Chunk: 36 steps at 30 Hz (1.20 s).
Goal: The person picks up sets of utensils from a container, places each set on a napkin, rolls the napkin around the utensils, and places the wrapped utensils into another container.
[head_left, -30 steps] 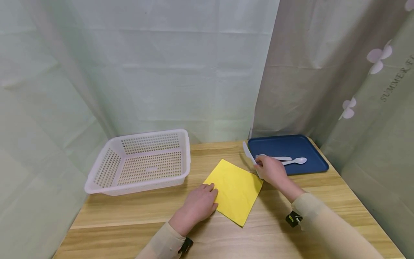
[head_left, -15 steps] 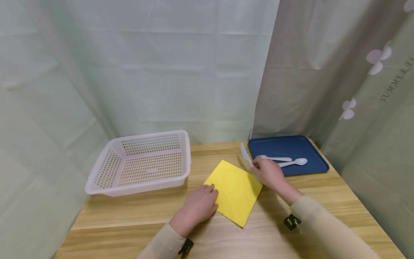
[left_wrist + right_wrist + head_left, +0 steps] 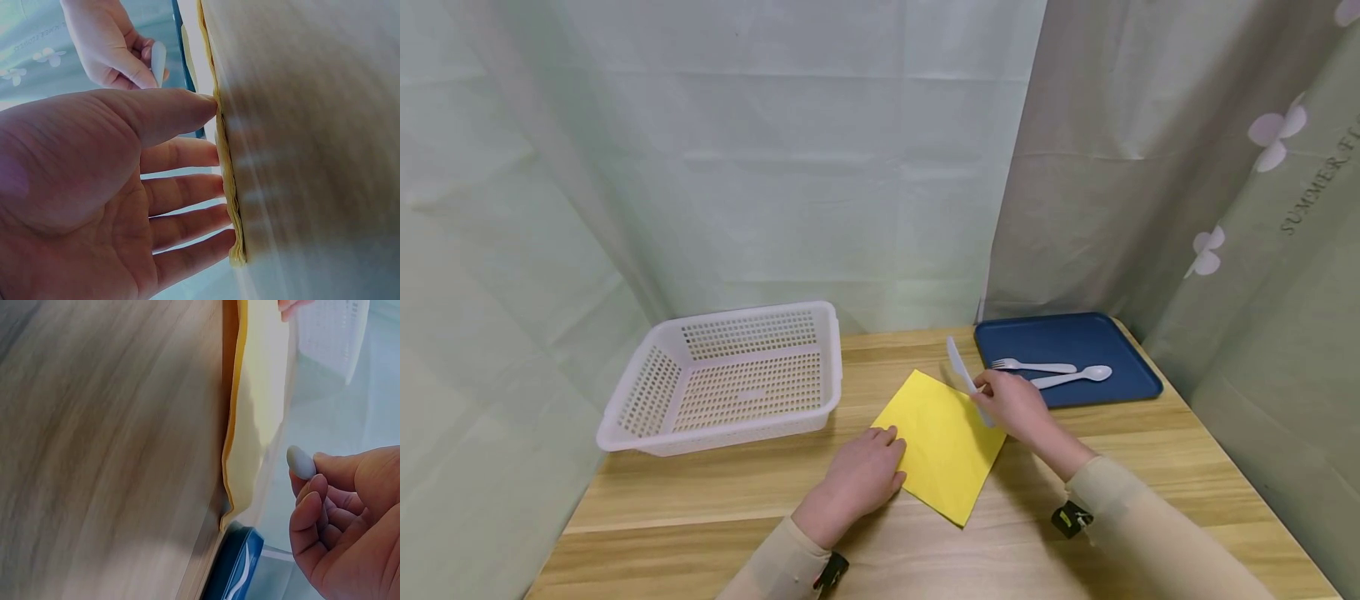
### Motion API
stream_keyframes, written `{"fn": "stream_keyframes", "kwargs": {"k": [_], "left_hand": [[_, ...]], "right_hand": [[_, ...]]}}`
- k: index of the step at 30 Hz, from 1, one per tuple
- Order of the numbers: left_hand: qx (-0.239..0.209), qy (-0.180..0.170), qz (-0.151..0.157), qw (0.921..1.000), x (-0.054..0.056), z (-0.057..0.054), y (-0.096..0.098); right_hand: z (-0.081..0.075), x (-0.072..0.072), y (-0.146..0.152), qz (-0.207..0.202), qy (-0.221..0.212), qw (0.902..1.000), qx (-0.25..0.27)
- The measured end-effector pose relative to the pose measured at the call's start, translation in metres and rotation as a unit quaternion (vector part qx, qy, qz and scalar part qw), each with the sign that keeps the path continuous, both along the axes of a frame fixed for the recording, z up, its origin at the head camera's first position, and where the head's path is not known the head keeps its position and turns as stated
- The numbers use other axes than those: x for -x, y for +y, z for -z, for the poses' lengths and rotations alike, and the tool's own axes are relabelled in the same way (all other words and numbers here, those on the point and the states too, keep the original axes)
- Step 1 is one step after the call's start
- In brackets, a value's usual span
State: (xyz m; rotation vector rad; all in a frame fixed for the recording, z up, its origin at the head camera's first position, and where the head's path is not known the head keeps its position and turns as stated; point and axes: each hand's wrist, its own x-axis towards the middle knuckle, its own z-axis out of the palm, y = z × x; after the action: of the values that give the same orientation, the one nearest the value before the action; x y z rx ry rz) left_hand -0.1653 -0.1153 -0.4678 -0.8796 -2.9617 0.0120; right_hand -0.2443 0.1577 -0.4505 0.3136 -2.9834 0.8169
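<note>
A folded yellow napkin (image 3: pixel 942 450) lies on the table, one corner toward the tray. My left hand (image 3: pixel 862 472) rests on its left corner; in the left wrist view the thumb and fairly straight fingers (image 3: pixel 187 187) touch the napkin's edge. Above the napkin's right corner, my right hand (image 3: pixel 1011 404) pinches a white plastic knife (image 3: pixel 961 365), blade pointing away to the upper left. The right wrist view shows the handle end (image 3: pixel 301 464) between thumb and curled fingers, apart from the napkin. Beside that hand, a white fork (image 3: pixel 1037 367) and spoon (image 3: pixel 1078 377) lie on the blue tray (image 3: pixel 1052 333).
A white perforated plastic basket (image 3: pixel 722 437) stands at the back left of the wooden table (image 3: pixel 715 517). Pale curtains (image 3: pixel 850 167) hang close behind and on both sides.
My right hand has moved a little left with the knife, from beside the tray to over the napkin's right corner. The fork is uncovered now. My left hand stays still.
</note>
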Motion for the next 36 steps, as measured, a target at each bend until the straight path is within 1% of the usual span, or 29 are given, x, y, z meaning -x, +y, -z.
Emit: {"fn": "stream_keyframes", "kwargs": {"k": [6,12,21,26,36], "left_hand": [[0.007,-0.007,-0.003,0.9999,0.000,-0.001,0.000],[0.009,-0.005,-0.001,0.9999,0.000,0.000,0.000],[0.011,-0.012,-0.002,0.9999,0.001,-0.001,0.000],[0.013,-0.008,-0.001,0.9999,0.001,-0.002,0.000],[0.010,0.003,0.003,0.9999,0.001,-0.001,-0.001]], "right_hand": [[0.001,-0.003,-0.007,-0.003,-0.012,0.9999,0.005],[0.001,-0.006,-0.015,-0.005,-0.022,0.9997,0.007],[0.006,-0.008,-0.025,-0.011,-0.031,0.9994,0.014],[0.007,-0.009,-0.031,-0.019,-0.035,0.9989,0.023],[0.009,-0.010,-0.044,-0.012,-0.060,0.9978,0.025]]}}
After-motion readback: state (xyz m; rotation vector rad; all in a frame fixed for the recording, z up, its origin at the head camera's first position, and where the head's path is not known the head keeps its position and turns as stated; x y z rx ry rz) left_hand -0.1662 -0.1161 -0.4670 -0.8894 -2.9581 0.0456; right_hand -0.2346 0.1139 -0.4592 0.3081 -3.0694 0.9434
